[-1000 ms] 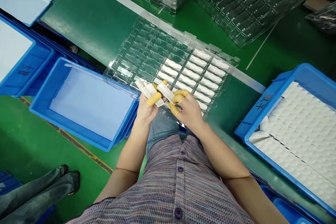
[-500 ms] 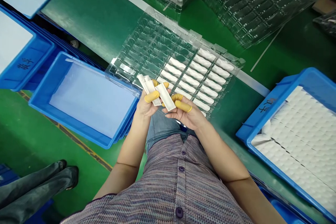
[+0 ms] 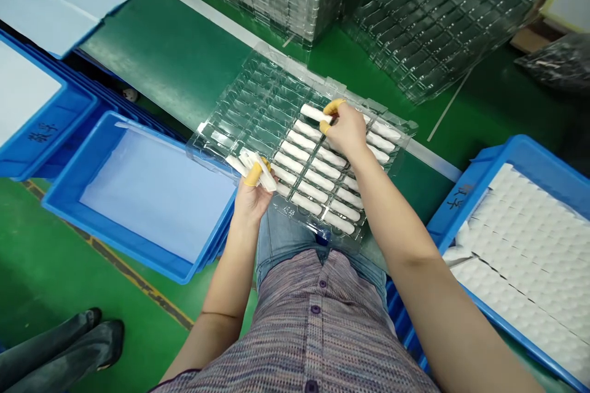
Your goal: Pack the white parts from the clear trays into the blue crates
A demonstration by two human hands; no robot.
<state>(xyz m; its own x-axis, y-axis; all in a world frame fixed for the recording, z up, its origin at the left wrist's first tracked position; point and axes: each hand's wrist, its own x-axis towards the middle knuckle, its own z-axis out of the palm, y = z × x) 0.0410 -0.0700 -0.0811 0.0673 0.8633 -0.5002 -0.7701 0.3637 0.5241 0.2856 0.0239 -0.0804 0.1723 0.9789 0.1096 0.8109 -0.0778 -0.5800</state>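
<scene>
A clear plastic tray (image 3: 258, 98) with rows of narrow pockets lies on the green table before me. Its right half holds several white oblong pieces (image 3: 318, 167). My right hand (image 3: 346, 129), with yellow finger cots, reaches over the tray's far side and pinches one white piece (image 3: 312, 113) at a pocket. My left hand (image 3: 251, 193) stays at the tray's near left edge, closed on a small bundle of white pieces (image 3: 256, 167).
A blue bin with a pale sheet (image 3: 152, 187) sits at my left. Another blue bin full of white pieces (image 3: 525, 239) stands at right. Stacks of clear trays (image 3: 428, 18) fill the back of the table. A person's dark shoes (image 3: 69, 338) show at lower left.
My right hand took one white piece from the bundle and carried it forward to the far part of the tray. The left hand kept the bundle in place.
</scene>
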